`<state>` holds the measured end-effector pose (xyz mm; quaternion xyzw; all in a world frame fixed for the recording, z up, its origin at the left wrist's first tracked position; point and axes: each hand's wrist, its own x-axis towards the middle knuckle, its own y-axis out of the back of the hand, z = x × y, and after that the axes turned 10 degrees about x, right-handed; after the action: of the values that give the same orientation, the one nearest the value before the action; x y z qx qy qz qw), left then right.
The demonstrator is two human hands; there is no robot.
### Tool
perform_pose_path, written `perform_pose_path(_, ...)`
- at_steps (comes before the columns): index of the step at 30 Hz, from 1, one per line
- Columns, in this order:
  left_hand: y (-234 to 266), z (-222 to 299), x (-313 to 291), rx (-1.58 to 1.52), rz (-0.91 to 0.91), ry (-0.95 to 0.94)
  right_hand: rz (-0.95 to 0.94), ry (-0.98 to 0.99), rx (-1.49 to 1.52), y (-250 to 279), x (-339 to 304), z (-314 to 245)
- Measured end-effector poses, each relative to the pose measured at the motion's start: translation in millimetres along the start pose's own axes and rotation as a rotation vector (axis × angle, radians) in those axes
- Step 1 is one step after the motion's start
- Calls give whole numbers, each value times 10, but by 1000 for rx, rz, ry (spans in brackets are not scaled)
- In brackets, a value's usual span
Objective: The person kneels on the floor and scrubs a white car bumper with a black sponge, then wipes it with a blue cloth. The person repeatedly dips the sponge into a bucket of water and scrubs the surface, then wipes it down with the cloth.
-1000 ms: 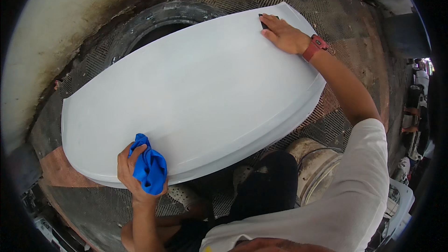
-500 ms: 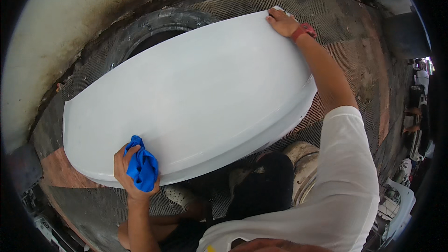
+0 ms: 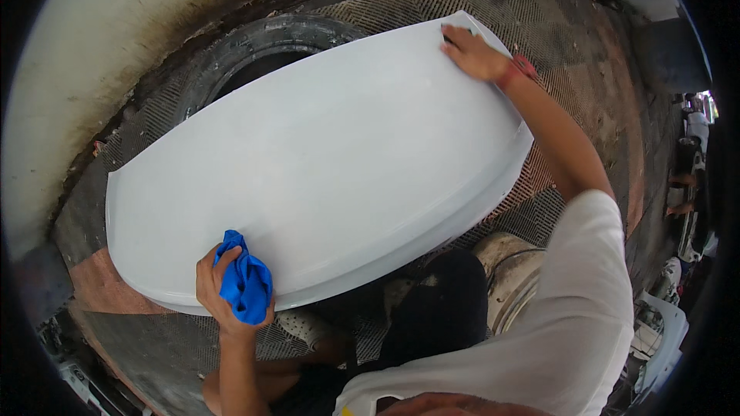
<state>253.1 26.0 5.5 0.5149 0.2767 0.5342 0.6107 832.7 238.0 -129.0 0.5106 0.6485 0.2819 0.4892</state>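
Observation:
A large white curved panel [image 3: 324, 146], like a car hood or trunk lid, lies slantwise in front of me. My left hand [image 3: 212, 281] is closed round a crumpled blue cloth [image 3: 247, 285] at the panel's near left edge. At the far right corner, my right hand [image 3: 476, 55] presses down on the panel's surface, a red band [image 3: 509, 75] at the wrist. A small dark thing shows under its fingertips; its kind cannot be made out.
Beyond the panel, a worn tyre [image 3: 231, 58] lies on the ribbed floor mat [image 3: 385, 0] by a stained wall [image 3: 85, 62]. A dirty round bucket-like container [image 3: 501, 262] stands beside my knee. Car parts [image 3: 663, 331] lie along the far right.
My right hand has slid slightly down and right, inward from the panel's far corner. My left hand, still holding the blue cloth, has shifted a little right and nearer.

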Motion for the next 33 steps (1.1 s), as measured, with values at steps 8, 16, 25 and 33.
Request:
perform_pose_path(8,14,8,23,29,23,-58,88,-221,-166,74,350,-19)
perform_pose_path(16,-18,30,35,-43,31,-28,-148,223,-452,-309,560,-131)
perform_pose_path(25,-4,8,-14,-2,12,9,-21,-292,73,100,175,1047)
perform_pose_path(33,40,72,17,-3,18,12,107,24,228,21,-2481,126)
